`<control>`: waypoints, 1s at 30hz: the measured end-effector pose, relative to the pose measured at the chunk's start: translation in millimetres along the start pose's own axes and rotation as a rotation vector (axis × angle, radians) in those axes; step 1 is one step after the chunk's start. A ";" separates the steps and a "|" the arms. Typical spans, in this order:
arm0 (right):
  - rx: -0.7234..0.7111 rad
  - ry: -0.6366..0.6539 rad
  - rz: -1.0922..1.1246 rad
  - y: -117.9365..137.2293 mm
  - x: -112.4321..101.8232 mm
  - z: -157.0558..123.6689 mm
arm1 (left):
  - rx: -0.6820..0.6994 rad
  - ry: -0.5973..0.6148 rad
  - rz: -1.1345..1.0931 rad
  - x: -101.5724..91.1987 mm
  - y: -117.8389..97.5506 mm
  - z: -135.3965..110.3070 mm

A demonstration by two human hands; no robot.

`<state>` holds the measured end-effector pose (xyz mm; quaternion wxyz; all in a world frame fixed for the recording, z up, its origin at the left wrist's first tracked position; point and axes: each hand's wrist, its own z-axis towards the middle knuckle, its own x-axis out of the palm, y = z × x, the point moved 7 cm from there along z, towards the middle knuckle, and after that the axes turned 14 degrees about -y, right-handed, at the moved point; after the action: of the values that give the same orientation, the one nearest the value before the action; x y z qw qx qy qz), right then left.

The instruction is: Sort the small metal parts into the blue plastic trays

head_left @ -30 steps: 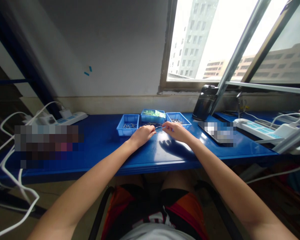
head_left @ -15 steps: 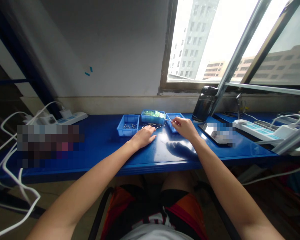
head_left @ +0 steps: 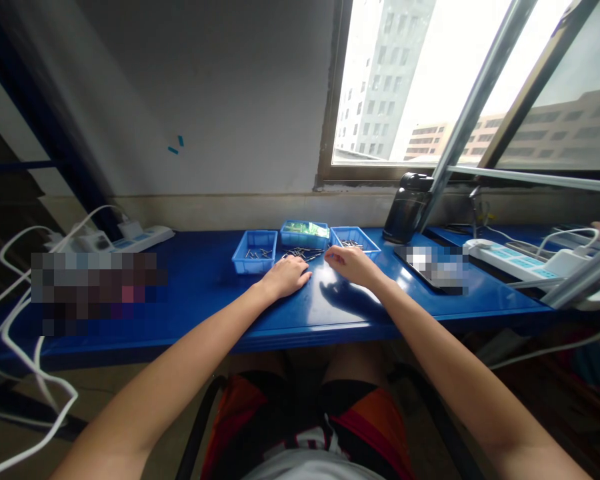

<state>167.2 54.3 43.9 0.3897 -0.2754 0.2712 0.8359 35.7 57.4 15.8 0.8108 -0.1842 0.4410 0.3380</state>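
My left hand [head_left: 286, 276] lies on the blue table with its fingers stretched out, beside a loose pile of thin metal pieces [head_left: 306, 253] that look like screws or pins. To its left is a blue bin [head_left: 254, 267] with several such pieces in it. My right hand [head_left: 353, 264] hovers just in front of the right blue bin [head_left: 373, 248], which also holds thin metal pieces. Its fingers are pinched together; whether something is between them is hidden. A back blue bin [head_left: 300, 241] carries a shiny green plastic packet [head_left: 313, 231].
A black bottle [head_left: 406, 210] and a dark flat device [head_left: 430, 270] are to the right on the table [head_left: 205, 293]. White power strips [head_left: 515, 260] with cables lie at both sides. A blurred patch covers things at the left. A metal post rises at the right.
My right hand has moved left and slightly toward me, from over the right bin to its front, uncovering the pieces inside. The thin metal piece at its fingertips no longer shows. My left hand has stayed.
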 end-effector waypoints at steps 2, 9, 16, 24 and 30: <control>-0.009 0.049 0.016 0.0 6.9 -2.0 | 0.003 -0.021 0.001 -0.3 0.7 0.0; 0.008 0.169 -0.028 -4.4 23.5 -7.3 | 0.007 -0.008 -0.024 0.6 1.2 1.1; -0.026 0.233 -0.109 -0.2 33.8 -8.7 | 0.067 -0.030 -0.077 -2.3 -0.2 1.3; -0.234 0.358 -0.065 17.7 37.7 -2.2 | 0.011 -0.004 -0.131 -4.2 0.5 1.3; -0.249 0.301 0.030 26.5 31.3 -3.4 | -0.096 0.009 -0.109 -10.2 3.3 1.0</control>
<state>129.8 53.2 26.8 0.2954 -0.4391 0.2250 0.8181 30.0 56.4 24.9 0.8164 -0.2480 0.4171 0.3131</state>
